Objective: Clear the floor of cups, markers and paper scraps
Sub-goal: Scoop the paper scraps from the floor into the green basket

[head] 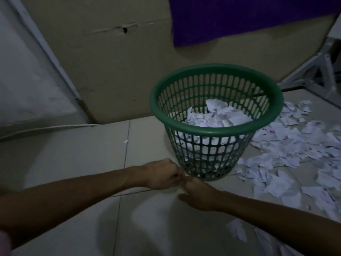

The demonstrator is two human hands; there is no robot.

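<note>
- Head view: your left hand (162, 175) sits low over the tiled floor (73, 157), just in front of the foot of the green basket (215, 130). Its fingers are curled in towards the palm; whether they pinch anything you cannot tell in this dim light.
- Your right hand (200, 195) lies just right of and below the left one, fingertips touching or nearly touching it. The fingers are loosely spread and slack, thumb out to the left, with nothing visible in their grasp.
- The basket stands upright on the floor near the cardboard wall (110, 71), and a heap of white paper scraps (217, 117) fills its lower part, showing through the mesh.
- More torn paper (287, 154) is strewn thickly over the floor to the right of the basket, from its base out to the frame edge, and a few pieces (238, 228) lie under your right forearm.
- One tiny scrap (126, 141) lies alone on the tiles, well left of the basket.
- A purple sheet (239, 17) hangs at the top of the wall, and a white metal frame (317, 72) stands at far right.
</note>
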